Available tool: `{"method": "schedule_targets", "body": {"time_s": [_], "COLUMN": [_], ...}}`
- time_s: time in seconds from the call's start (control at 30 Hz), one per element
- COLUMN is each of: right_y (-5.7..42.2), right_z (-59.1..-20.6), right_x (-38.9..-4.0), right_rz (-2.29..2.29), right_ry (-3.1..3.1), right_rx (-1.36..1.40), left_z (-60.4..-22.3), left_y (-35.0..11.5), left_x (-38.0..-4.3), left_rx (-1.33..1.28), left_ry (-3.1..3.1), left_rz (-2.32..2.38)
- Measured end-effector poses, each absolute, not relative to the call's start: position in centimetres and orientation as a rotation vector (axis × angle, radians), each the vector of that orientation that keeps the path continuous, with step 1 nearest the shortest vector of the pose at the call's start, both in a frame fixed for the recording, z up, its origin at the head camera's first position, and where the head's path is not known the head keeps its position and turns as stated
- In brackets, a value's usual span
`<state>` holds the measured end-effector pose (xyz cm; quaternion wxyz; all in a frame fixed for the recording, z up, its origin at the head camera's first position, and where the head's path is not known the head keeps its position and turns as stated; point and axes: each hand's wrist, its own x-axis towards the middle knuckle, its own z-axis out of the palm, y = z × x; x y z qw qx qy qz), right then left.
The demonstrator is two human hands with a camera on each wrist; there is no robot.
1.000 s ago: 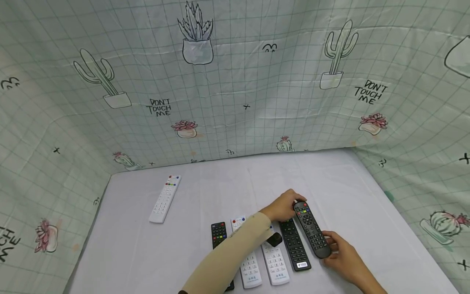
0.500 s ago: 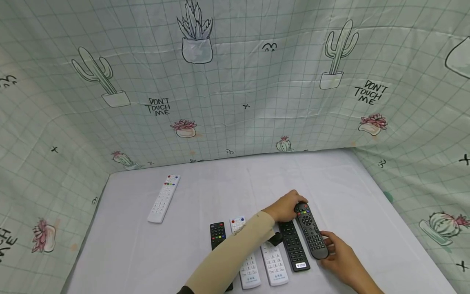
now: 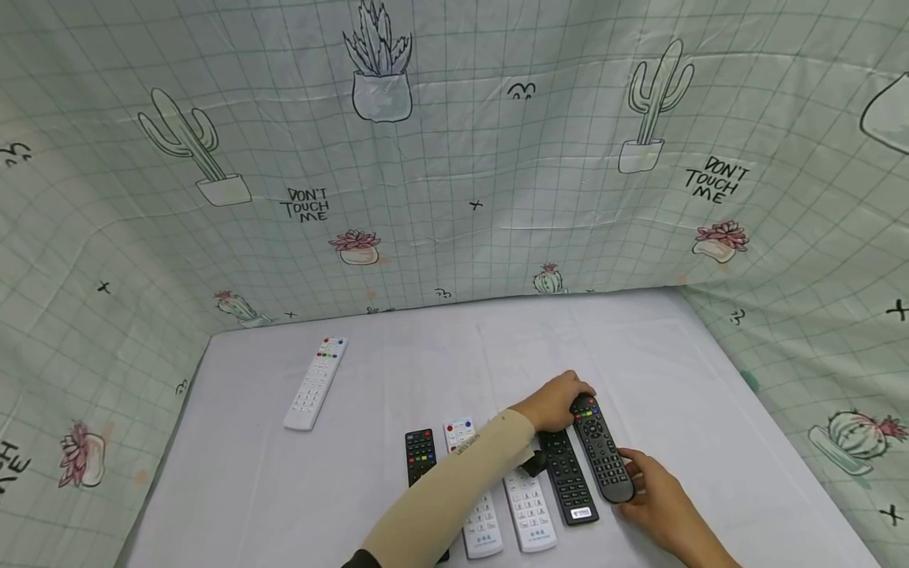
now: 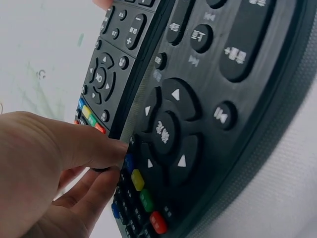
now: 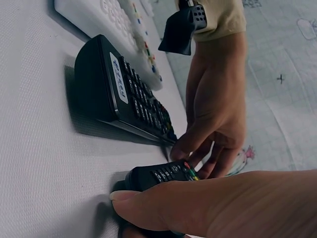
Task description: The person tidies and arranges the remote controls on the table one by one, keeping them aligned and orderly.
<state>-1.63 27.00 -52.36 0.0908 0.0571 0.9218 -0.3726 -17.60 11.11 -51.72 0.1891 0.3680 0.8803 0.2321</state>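
A black remote control with coloured buttons lies at the right end of a row of remotes. My left hand pinches its far end, thumb and fingers at the edge beside the red, green, yellow and blue buttons in the left wrist view. At the near end my right hand grips the same remote; in the right wrist view the right thumb lies along its end. Just left of it is another black remote with a white label, a narrow gap between the two.
Left of these lie two white remotes and a black one, partly covered by the beige left sleeve. Another white remote lies apart at the far left of the white tabletop. A cactus-printed cloth encloses the back and sides.
Between both hands, the right-hand black remote has turned slightly: its far end shifted a little right, its near end a little left. It now lies more parallel to its neighbour.
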Motion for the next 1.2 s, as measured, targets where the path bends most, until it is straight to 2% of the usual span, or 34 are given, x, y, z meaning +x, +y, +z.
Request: {"method": "schedule_targets", "body": {"time_s": [0.7, 1.2], "right_y": [26.9, 27.3], "right_z": [-52.2, -51.4], "right_x": [-1.3, -1.4], "right_rz": [-1.125, -0.893], "right_ry": [2.749, 2.782], "right_rx": [0.146, 0.142], "left_z": [-51.7, -51.8], "left_y": [10.8, 6.7], "left_x": [-17.2, -17.9], "left_rx": [1.092, 1.041], "left_ry": [2.493, 2.503], "left_rz": [0.620, 0.862]}}
